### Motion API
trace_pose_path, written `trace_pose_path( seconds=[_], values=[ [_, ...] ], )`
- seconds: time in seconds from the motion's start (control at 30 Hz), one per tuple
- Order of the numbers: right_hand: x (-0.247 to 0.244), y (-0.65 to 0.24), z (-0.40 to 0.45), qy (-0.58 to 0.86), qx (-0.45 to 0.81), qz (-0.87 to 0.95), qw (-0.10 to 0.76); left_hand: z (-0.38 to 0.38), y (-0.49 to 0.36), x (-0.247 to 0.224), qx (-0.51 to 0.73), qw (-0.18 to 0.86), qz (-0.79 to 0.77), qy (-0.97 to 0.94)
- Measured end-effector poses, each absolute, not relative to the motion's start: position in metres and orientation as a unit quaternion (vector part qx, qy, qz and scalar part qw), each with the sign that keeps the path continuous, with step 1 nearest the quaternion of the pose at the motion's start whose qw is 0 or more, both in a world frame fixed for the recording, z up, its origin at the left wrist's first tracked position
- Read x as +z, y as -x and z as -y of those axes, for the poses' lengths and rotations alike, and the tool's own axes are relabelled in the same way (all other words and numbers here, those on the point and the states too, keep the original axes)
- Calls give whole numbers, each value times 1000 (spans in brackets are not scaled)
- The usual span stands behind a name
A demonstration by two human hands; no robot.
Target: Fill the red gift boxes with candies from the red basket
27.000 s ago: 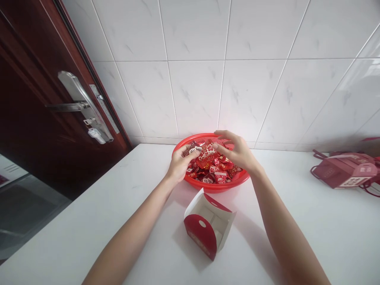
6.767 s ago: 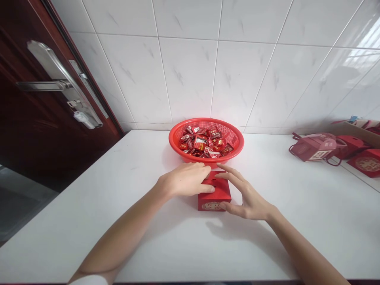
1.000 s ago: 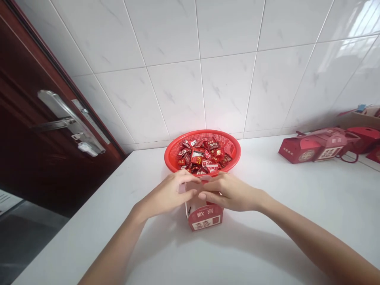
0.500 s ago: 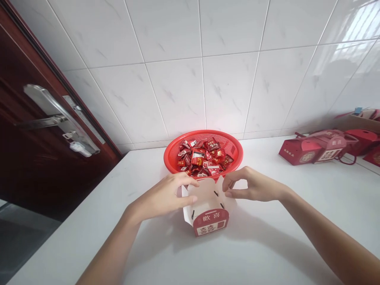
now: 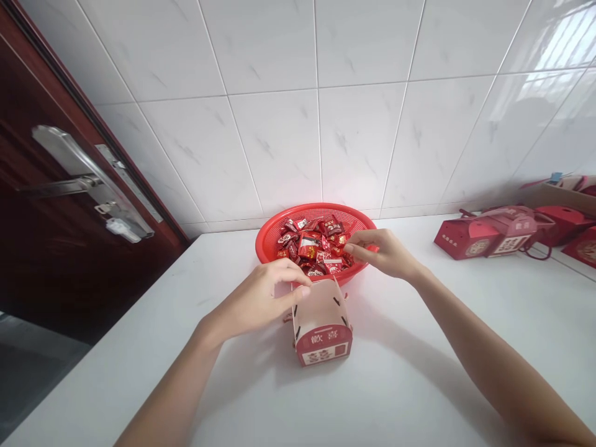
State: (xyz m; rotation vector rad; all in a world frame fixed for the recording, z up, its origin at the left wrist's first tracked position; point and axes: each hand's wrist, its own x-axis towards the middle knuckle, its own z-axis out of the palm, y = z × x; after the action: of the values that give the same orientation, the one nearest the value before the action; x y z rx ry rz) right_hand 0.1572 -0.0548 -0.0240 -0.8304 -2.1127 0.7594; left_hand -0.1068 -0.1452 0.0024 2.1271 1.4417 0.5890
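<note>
A small red paper gift box (image 5: 325, 347) with white lining and Chinese characters stands open-topped on the white table. My left hand (image 5: 267, 295) is at its back left rim, thumb and fingers closed around the edge. Just behind the box is a red plastic basket (image 5: 267, 245) holding several wrapped candies (image 5: 310, 245). My right hand (image 5: 384, 251) reaches over the basket's right rim, thumb and forefinger slightly apart above the candies, with nothing seen between them.
Finished red gift boxes (image 5: 493, 239) with cord handles lie at the right, near a cardboard carton (image 5: 565, 194). A tiled wall (image 5: 279, 149) bounds the table (image 5: 395, 385) behind. At the left is a dark red door (image 5: 37, 236) with a metal handle.
My right hand has left the box's right flap and moved up and right to the basket. The box's side flaps now stand more upright. My left hand stays at the box's left side.
</note>
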Motion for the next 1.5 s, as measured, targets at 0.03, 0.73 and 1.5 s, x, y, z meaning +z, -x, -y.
trace_pose_path(
  seconds=[0.03,0.73,1.5],
  values=[
    [-26,-155,47,348,263,826,356,143,107,2,234,248,-525,-779],
    [-40,-106,-20,459,242,853,-60,95,107,-48,200,77,-572,-792],
    [-42,-115,-22,312,355,881,10,93,110,-52,235,94,-566,-785]
  ],
)
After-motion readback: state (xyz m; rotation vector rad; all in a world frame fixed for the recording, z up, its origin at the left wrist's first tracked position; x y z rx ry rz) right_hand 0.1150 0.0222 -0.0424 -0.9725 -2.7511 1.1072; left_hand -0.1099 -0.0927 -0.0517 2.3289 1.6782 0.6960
